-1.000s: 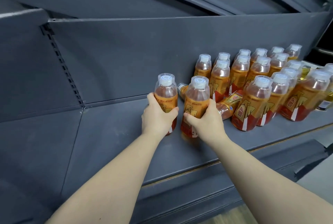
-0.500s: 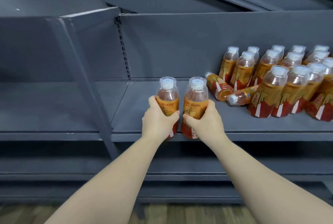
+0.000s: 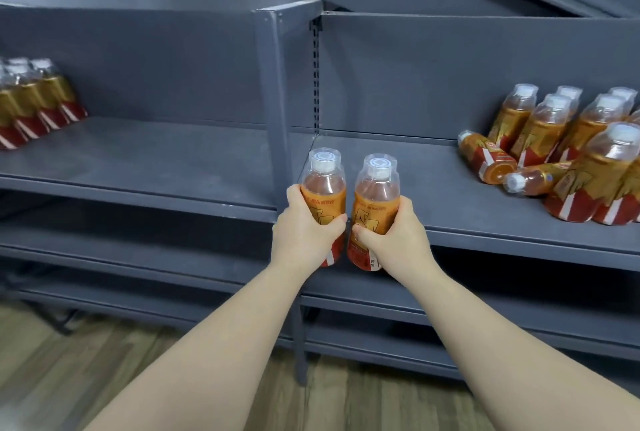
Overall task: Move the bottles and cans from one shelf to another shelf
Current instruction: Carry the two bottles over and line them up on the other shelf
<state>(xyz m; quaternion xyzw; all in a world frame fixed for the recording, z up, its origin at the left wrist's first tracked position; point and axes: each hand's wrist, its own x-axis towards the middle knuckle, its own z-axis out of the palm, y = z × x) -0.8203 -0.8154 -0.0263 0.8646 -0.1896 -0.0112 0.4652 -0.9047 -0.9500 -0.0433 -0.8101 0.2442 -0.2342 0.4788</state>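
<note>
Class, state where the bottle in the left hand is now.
Head view, centre: the left bottle sits upright in the left hand, in front of the post, just left of the right bottle in the right hand.

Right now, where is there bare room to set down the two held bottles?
The left shelf is bare between the bottle group at its far left and the upright post. The right shelf is bare from the post to the two toppled bottles. Beyond them, standing bottles crowd the right end.

Soft, even light, sharp at the grip; bottles far left blurred, edges bowed, deep shadow under shelf.
</note>
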